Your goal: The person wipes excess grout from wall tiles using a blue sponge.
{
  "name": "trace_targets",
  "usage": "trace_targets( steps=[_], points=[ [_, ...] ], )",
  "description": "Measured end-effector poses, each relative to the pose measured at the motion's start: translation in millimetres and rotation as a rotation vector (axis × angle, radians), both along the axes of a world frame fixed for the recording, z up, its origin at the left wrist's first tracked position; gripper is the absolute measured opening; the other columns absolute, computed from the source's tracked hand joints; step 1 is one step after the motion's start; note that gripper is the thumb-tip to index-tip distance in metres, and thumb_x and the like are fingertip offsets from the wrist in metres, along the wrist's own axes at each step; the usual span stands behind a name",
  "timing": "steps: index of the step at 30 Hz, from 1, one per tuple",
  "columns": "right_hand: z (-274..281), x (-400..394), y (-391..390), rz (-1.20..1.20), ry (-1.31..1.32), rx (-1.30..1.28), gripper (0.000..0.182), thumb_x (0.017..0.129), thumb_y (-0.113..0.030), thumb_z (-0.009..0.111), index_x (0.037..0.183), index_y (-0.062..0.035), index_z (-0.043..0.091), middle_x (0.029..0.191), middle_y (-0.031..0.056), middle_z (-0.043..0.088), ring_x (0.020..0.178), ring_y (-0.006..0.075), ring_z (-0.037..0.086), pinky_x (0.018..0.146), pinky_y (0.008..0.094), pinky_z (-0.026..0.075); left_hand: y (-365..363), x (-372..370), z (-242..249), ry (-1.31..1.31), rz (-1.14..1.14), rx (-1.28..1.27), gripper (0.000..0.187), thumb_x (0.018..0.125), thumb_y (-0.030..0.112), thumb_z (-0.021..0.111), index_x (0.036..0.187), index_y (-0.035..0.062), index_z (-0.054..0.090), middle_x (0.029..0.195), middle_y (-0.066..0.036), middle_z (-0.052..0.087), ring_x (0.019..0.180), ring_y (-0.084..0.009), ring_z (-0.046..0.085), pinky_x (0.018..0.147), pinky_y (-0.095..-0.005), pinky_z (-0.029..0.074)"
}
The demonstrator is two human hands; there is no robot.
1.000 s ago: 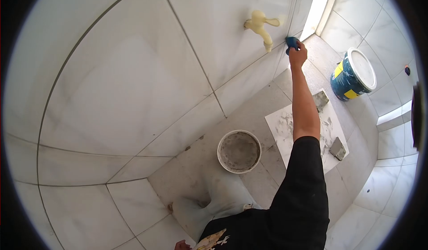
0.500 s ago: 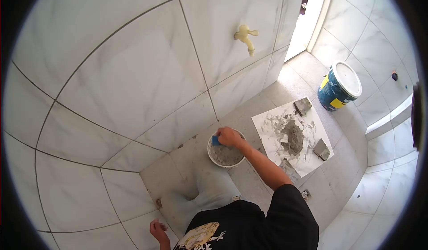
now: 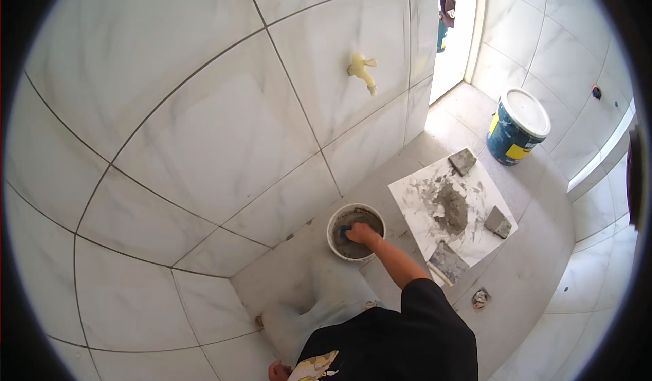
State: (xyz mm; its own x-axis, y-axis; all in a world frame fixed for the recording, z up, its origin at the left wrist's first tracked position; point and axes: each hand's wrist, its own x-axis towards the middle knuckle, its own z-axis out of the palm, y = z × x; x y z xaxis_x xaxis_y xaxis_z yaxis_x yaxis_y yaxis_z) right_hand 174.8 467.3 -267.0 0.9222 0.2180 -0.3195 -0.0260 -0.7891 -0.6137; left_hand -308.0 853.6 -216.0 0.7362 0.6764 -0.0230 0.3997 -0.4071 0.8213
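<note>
Down inside the round white bucket, my right hand grips a small blue tool, which touches the wet grey mix. The tool's shape is mostly hidden by my fingers. My left hand hangs low at the bottom edge of the view, beside my black shirt; its fingers are too small and partly cut off to read. Right of the bucket lies a white board with a heap of grey mortar and a grey-coated trowel-like piece at its near corner.
Two grey-smeared flat pieces lie on the board. A blue paint bucket with a white lid stands beyond it, near the doorway. A yellowish tap sticks out of the tiled wall. Crumpled scrap lies on the floor.
My right hand has gone from the bucket's rim area down into the mix with the blue tool. The view has shifted, and my left hand shows lower in the frame.
</note>
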Motion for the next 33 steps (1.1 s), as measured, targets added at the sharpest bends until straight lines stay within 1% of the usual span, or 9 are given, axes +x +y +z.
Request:
trace_targets(
  steps=[3, 13, 16, 24, 26, 28, 30, 32, 33],
  points=[
    [63, -22, -11, -0.212, -0.029, 0.058, 0.037, 0.078, -0.032, 0.065, 0.094, 0.0012, 0.073, 0.107, 0.0273, 0.07, 0.106, 0.0435, 0.066, 0.092, 0.0486, 0.053, -23, 6, -2, 0.022, -0.084, 0.089, 0.022, 0.093, 0.022, 0.056, 0.095, 0.002, 0.066, 0.075, -0.012, 0.062, 0.06, -0.0228, 0.053, 0.057, -0.0383, 0.044],
    [31, -12, -13, -0.09, -0.301, 0.146, 0.028, 0.077, -0.018, 0.064, 0.101, -0.0058, 0.07, 0.098, 0.0257, 0.07, 0.098, 0.0438, 0.067, 0.087, 0.0509, 0.055, -35, 35, 42, 0.021, -0.185, 0.237, 0.024, 0.087, 0.019, 0.058, 0.099, 0.0009, 0.068, 0.087, -0.019, 0.065, 0.073, -0.0364, 0.058, 0.073, -0.0465, 0.051],
    [49, -9, -10, -0.094, -0.213, 0.017, 0.025, 0.079, -0.016, 0.062, 0.101, -0.0042, 0.069, 0.098, 0.0249, 0.07, 0.098, 0.0441, 0.068, 0.087, 0.0517, 0.055, -39, 43, 38, -0.058, -0.144, 0.634, 0.021, 0.088, 0.02, 0.059, 0.092, 0.001, 0.067, 0.097, -0.021, 0.066, 0.086, -0.0381, 0.062, 0.085, -0.0487, 0.052],
    [72, -19, -1, 0.006, -0.235, -0.049, 0.024, 0.082, -0.022, 0.065, 0.098, -0.0045, 0.067, 0.089, 0.0256, 0.07, 0.091, 0.0448, 0.069, 0.083, 0.0536, 0.056, -65, 30, 37, 0.068, 0.382, -0.635, 0.052, 0.096, 0.04, 0.063, 0.142, 0.0165, 0.055, 0.135, -0.017, 0.059, 0.127, -0.0339, 0.052, 0.106, -0.0471, 0.044],
    [73, -20, 2, -0.027, -0.212, -0.035, 0.029, 0.081, -0.026, 0.068, 0.101, -0.0047, 0.068, 0.089, 0.0255, 0.07, 0.09, 0.0449, 0.069, 0.083, 0.053, 0.056, -40, 39, 6, -0.197, 0.027, 0.221, 0.027, 0.096, 0.022, 0.058, 0.077, 0.0037, 0.061, 0.061, -0.005, 0.057, 0.049, -0.0105, 0.048, 0.046, -0.0295, 0.038],
    [80, -32, -13, 0.347, -0.277, -0.272, 0.047, 0.079, -0.037, 0.075, 0.114, -0.0058, 0.067, 0.09, 0.0271, 0.07, 0.095, 0.043, 0.069, 0.083, 0.0507, 0.056, -26, 36, -5, -0.005, 0.062, -0.058, 0.023, 0.099, 0.02, 0.055, 0.093, -0.0001, 0.064, 0.07, -0.005, 0.06, 0.062, -0.0108, 0.055, 0.057, -0.0301, 0.044],
    [93, -18, -15, 0.274, 0.033, -0.192, 0.059, 0.079, -0.045, 0.077, 0.124, -0.0088, 0.065, 0.104, 0.0279, 0.068, 0.104, 0.0409, 0.067, 0.084, 0.0504, 0.056, -47, 64, 45, 0.032, 0.072, -0.189, 0.022, 0.1, 0.021, 0.055, 0.094, 0.0008, 0.064, 0.072, -0.005, 0.061, 0.063, -0.0109, 0.056, 0.057, -0.0293, 0.045],
    [63, -1, -19, 0.012, -0.465, 0.194, 0.054, 0.085, -0.04, 0.073, 0.127, -0.0071, 0.062, 0.107, 0.0189, 0.07, 0.096, 0.0343, 0.07, 0.082, 0.0473, 0.056, -45, 75, 49, 0.038, 0.078, -0.214, 0.022, 0.1, 0.02, 0.055, 0.095, 0.001, 0.064, 0.073, -0.004, 0.061, 0.063, -0.0104, 0.056, 0.057, -0.0287, 0.045],
    [77, 10, -23, -0.219, -0.315, 0.559, 0.048, 0.087, -0.037, 0.072, 0.123, -0.0072, 0.062, 0.105, 0.0132, 0.068, 0.092, 0.029, 0.067, 0.083, 0.0438, 0.055, -45, 77, 47, 0.034, 0.07, -0.235, 0.021, 0.1, 0.02, 0.056, 0.096, 0.0012, 0.064, 0.074, -0.003, 0.061, 0.063, -0.01, 0.056, 0.057, -0.0282, 0.046]
  ],
)
